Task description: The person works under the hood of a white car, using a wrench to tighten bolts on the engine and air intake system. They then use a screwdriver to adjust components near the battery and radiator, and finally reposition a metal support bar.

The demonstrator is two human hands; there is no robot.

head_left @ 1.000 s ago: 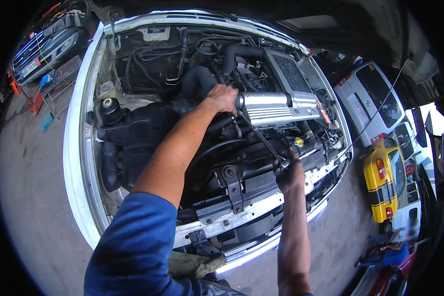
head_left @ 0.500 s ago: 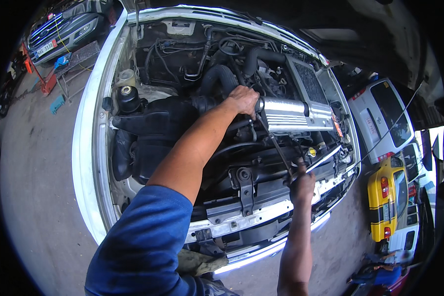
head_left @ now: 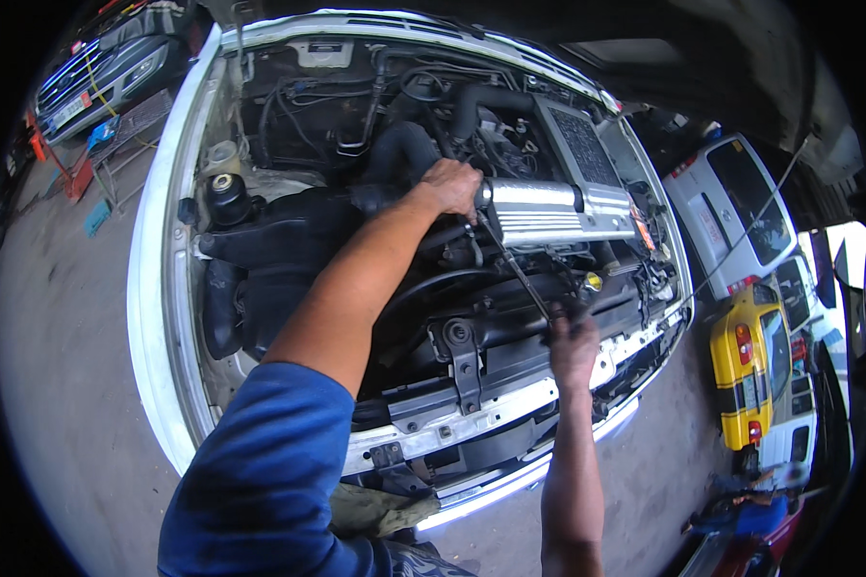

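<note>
A long dark metal wrench (head_left: 518,272) slants across the front of an open engine bay. My left hand (head_left: 452,188) is closed over its upper end, beside the left end of a ribbed silver pipe cover (head_left: 534,212). The palm and fingers hide the wrench's head and whatever it fits on. Nearer to me, my right hand (head_left: 573,354) is wrapped round the lower, handle end, above the white front crossmember (head_left: 510,412). A yellow cap (head_left: 593,282) shows just beyond the right fist.
Black hoses and a finned intercooler (head_left: 587,144) fill the far side of the bay. A black round reservoir (head_left: 227,200) stands at left, by the white fender (head_left: 154,288). Parked vehicles, among them a yellow car (head_left: 741,370), stand at right. A raised hood hangs overhead.
The whole view has shifted, so the engine bay appears slightly farther left and up. My right hand has turned a little on the handle; my left hand stays at the wrench's upper end.
</note>
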